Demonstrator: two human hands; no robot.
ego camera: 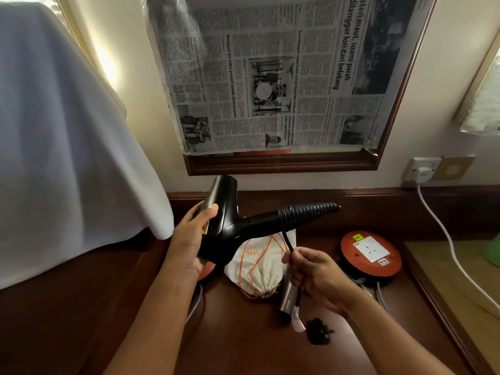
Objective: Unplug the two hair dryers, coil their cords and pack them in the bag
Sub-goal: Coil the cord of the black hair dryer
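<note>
Hair dryer number one, the black one, sits up off the desk in my left hand, whose fingers wrap its barrel so the handle points right and gives me a spindle to wind on. Its black cord is already coiled in tight turns around that handle, and the loose tail drops to my right hand, which pinches the cord between thumb and fingertips, keeping tension so the turns don't slacken.

Below my right hand lies what I take to be the second dryer, a grey body with a pale cord end, though my hand covers much of it and I can't be sure. The cream drawstring bag lies on the desk right under the work, mouth towards me and drawn shut with orange cord, so it will need opening before anything goes in.

A red extension reel rests to the right, its socket empty. A white plug sits in the wall socket.
</note>
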